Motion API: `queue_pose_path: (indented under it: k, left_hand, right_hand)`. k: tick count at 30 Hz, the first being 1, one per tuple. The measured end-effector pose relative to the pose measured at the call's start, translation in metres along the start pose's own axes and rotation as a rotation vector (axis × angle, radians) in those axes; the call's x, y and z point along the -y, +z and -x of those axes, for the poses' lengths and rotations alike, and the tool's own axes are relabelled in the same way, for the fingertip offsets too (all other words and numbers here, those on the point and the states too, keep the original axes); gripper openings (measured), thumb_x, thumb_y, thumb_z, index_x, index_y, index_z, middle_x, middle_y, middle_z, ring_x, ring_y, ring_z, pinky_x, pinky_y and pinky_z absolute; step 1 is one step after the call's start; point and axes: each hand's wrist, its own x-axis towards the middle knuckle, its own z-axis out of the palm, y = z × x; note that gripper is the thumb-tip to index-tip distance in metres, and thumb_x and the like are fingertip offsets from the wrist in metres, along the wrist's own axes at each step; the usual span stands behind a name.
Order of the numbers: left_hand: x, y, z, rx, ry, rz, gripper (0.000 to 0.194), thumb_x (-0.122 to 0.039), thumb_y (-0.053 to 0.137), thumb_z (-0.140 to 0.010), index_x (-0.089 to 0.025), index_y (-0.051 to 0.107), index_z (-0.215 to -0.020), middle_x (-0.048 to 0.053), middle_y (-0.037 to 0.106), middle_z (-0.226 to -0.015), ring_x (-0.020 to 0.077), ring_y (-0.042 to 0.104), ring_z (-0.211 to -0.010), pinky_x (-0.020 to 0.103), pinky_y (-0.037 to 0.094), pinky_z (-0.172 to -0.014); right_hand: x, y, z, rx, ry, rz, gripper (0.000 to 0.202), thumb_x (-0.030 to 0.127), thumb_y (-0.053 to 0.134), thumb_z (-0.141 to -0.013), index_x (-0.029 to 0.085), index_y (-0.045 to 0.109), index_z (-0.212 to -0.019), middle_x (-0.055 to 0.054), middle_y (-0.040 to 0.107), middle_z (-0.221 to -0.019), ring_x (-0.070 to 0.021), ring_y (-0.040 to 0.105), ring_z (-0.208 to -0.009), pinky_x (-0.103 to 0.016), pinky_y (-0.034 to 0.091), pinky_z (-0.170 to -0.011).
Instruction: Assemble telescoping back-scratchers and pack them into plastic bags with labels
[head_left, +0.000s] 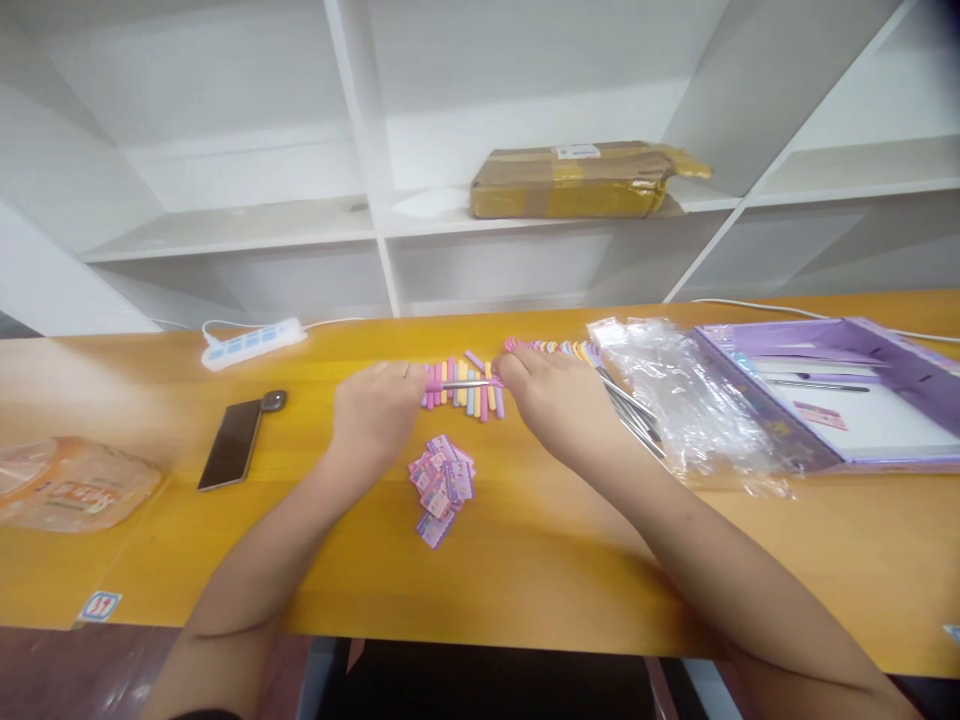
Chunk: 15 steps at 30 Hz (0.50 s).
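Between my two hands a slim silver rod with a pink end [465, 384] is stretched level above the table. My left hand [380, 405] is closed on its pink end at the left. My right hand [551, 400] pinches the opposite end, where the fingertips hide the detail. Just beneath lies a row of short pastel sticks [470, 400] in pink, yellow, blue and purple. Beyond and beside my right hand lie several silver rods with coloured tops [634, 405], partly covered by that hand. A loose pile of small pink and purple cards [442, 480] sits nearer to me.
Clear plastic wrappers [675, 400] lie right of my right hand, against an open purple box [832, 455] with papers inside. At left are a phone [231, 445], a dark mouse-like object [274, 401], a power strip [253, 343] and an orange plastic packet [82, 485]. A taped carton [570, 185] rests on the shelf.
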Motion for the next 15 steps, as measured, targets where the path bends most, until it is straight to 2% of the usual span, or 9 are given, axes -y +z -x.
queue_pose_path:
  k: [2, 4, 8, 9, 10, 12, 15]
  left_hand:
    - [0.013, 0.004, -0.007, -0.030, -0.031, -0.015, 0.026, -0.010, 0.056, -0.098, -0.020, 0.068, -0.076, 0.010, 0.067, -0.073, 0.0257, 0.062, -0.070, 0.035, 0.021, -0.057]
    - [0.035, 0.006, -0.015, -0.081, -0.073, -0.054, 0.029, -0.015, 0.054, -0.100, -0.021, 0.065, -0.073, 0.010, 0.065, -0.072, 0.0257, 0.060, -0.070, 0.035, 0.021, -0.059]
    - [0.101, -0.009, -0.022, -0.186, -0.219, -0.153, 0.029, -0.016, 0.050, -0.096, -0.022, 0.053, -0.068, 0.008, 0.058, -0.073, 0.0241, 0.048, -0.072, 0.036, 0.021, -0.061]
    - [0.120, -0.015, -0.021, -0.211, -0.258, -0.172, 0.028, -0.016, 0.049, -0.094, -0.023, 0.047, -0.067, 0.007, 0.054, -0.072, 0.0236, 0.045, -0.072, 0.035, 0.021, -0.061]
    - [0.137, -0.022, -0.018, -0.195, -0.213, -0.154, 0.028, -0.017, 0.048, -0.095, -0.023, 0.045, -0.069, 0.006, 0.051, -0.074, 0.0229, 0.042, -0.075, 0.034, 0.022, -0.062]
    - [0.166, -0.033, -0.012, -0.249, -0.267, -0.143, 0.031, -0.019, 0.047, -0.095, -0.023, 0.034, -0.067, 0.004, 0.041, -0.071, 0.0222, 0.033, -0.074, 0.033, 0.019, -0.063]
    - [0.189, -0.040, -0.004, -0.270, -0.291, -0.062, 0.034, -0.024, 0.051, -0.094, -0.022, 0.032, -0.066, 0.003, 0.032, -0.068, 0.0216, 0.028, -0.074, 0.033, 0.017, -0.065]
  right_hand:
    - [-0.010, 0.000, -0.003, -0.051, 0.007, 0.072, 0.028, 0.003, 0.045, -0.103, 0.016, 0.066, -0.091, -0.009, 0.063, -0.079, -0.0193, 0.046, -0.069, -0.036, 0.024, -0.067]
    - [-0.032, 0.000, -0.006, -0.118, 0.043, 0.136, 0.032, 0.007, 0.040, -0.108, 0.017, 0.067, -0.092, -0.009, 0.062, -0.080, -0.0194, 0.043, -0.069, -0.036, 0.024, -0.069]
    - [-0.107, 0.000, 0.000, -0.205, 0.260, 0.171, 0.041, 0.021, 0.034, -0.115, 0.017, 0.073, -0.105, -0.012, 0.064, -0.086, -0.0198, 0.040, -0.071, -0.037, 0.024, -0.073]
    - [-0.129, 0.000, 0.005, -0.188, 0.345, 0.187, 0.043, 0.023, 0.033, -0.116, 0.016, 0.075, -0.109, -0.014, 0.066, -0.089, -0.0203, 0.041, -0.073, -0.038, 0.024, -0.074]
    - [-0.149, 0.000, 0.010, -0.168, 0.434, 0.209, 0.045, 0.024, 0.032, -0.116, 0.015, 0.076, -0.111, -0.017, 0.068, -0.094, -0.0207, 0.041, -0.074, -0.039, 0.024, -0.075]
    - [-0.185, 0.001, 0.022, -0.117, 0.610, 0.261, 0.041, 0.022, 0.037, -0.114, 0.012, 0.077, -0.112, -0.022, 0.071, -0.105, -0.0210, 0.043, -0.078, -0.040, 0.025, -0.076]
    - [-0.213, 0.001, 0.038, -0.054, 0.749, 0.294, 0.033, 0.019, 0.045, -0.110, 0.009, 0.076, -0.108, -0.024, 0.074, -0.112, -0.0222, 0.047, -0.082, -0.040, 0.027, -0.078]
